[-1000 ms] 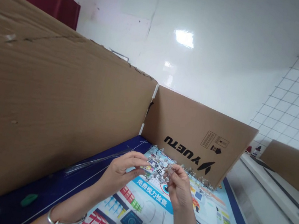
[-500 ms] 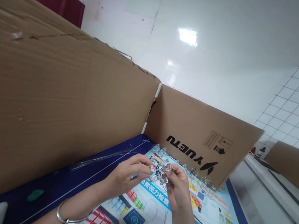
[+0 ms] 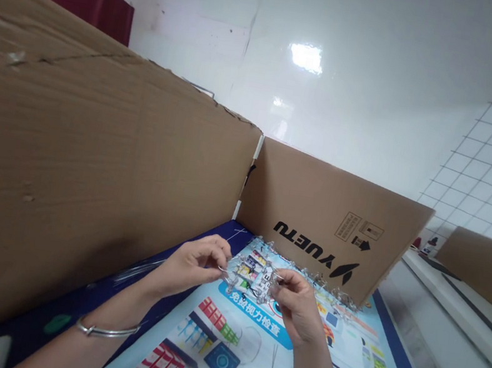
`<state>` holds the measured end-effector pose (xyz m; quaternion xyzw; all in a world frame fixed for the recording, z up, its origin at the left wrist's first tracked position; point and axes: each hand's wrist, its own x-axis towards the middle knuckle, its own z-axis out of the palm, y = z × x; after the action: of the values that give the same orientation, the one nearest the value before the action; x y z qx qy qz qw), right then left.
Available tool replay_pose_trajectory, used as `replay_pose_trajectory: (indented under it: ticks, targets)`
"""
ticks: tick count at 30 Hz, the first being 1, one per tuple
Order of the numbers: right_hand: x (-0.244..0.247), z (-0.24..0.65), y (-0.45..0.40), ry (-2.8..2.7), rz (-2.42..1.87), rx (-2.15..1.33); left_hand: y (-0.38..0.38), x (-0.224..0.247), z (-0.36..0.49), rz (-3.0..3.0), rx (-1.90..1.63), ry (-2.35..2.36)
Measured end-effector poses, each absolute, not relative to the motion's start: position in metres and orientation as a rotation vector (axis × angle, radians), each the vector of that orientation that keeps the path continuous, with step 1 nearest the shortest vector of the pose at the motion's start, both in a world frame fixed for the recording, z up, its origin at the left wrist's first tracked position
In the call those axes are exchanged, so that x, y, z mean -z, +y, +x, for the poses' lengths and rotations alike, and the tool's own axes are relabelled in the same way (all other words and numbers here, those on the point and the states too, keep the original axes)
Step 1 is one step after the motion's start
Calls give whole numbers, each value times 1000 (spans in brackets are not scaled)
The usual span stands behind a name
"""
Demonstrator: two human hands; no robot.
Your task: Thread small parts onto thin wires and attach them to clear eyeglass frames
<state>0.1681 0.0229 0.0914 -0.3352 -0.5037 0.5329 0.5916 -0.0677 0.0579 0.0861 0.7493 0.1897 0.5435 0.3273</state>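
- On the printed poster (image 3: pixel 238 360) below the hands, a cluster of clear plastic pieces (image 3: pixel 253 277) with small printed labels is held just above the sheet.
- The left hand (image 3: pixel 191 266) is set at 9 o'clock from the cluster, with its edge pinched between thumb and fingers; a metal bangle (image 3: pixel 106 329) is worn on that wrist.
- The right hand (image 3: pixel 298 307) is set at 4 o'clock, with the opposite edge pinched.
- The step in hand is judged to be two-handed work on the cluster; a steady pinch on both sides is called for.
- A strand of clear pieces (image 3: pixel 317 279) is laid at 1 o'clock, along the foot of a cardboard panel (image 3: pixel 319 203) printed "YUETU".
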Motion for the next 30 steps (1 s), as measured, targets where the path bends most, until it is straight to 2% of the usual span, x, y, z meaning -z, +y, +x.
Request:
replay_pose_trajectory:
  ticks: [8, 30]
  targets:
    - [-92, 180, 22, -1269, -753, -1304, 60, -87, -74, 1873, -1286, 456]
    - [-94, 173, 18, -1418, -732, -1249, 54, -86, -64, 1916, -1305, 498]
